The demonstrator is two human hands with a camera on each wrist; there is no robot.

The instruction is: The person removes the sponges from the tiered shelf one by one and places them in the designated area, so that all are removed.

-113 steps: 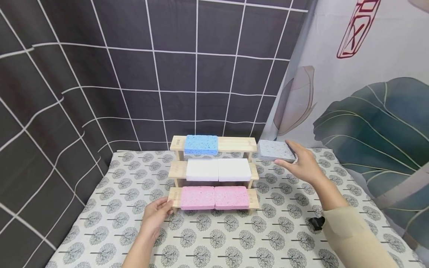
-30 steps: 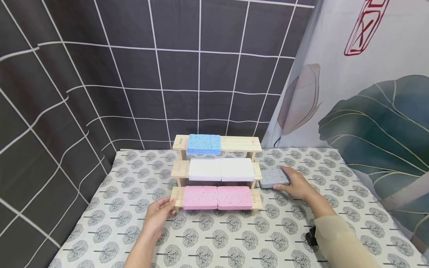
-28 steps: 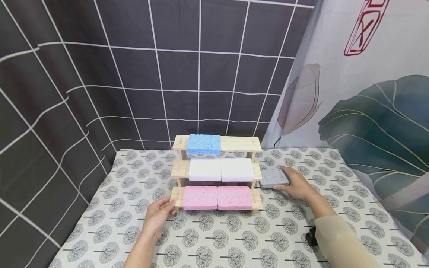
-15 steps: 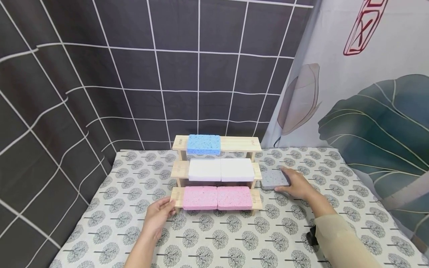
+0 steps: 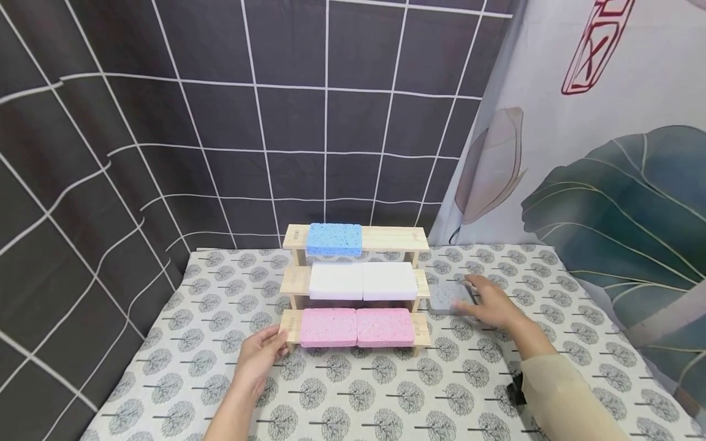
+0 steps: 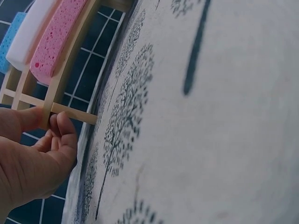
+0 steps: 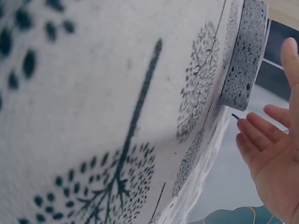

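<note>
In the head view my left hand [image 5: 259,355] pinches the left end of the lowest board of a three-step wooden rack [image 5: 291,331]. The left wrist view shows thumb and fingers on that wooden end [image 6: 47,105]. A grey speckled sponge [image 5: 444,297] lies on the cloth just right of the rack. Beside it, my right hand [image 5: 491,303] has its fingers spread, slightly blurred. In the right wrist view the hand [image 7: 273,154] stands apart from the grey sponge [image 7: 245,56], holding nothing.
Two pink sponges [image 5: 357,327] sit on the lowest step and two white sponges [image 5: 363,282] on the middle one. A blue sponge [image 5: 334,239] lies left on the top board. A dark gridded curtain [image 5: 292,116] hangs behind the tree-print cloth [image 5: 353,392].
The grey sponge came down from beside the top board, where my right hand held it, to the cloth. My right fingers have just let go of it. The left hand keeps its grip.
</note>
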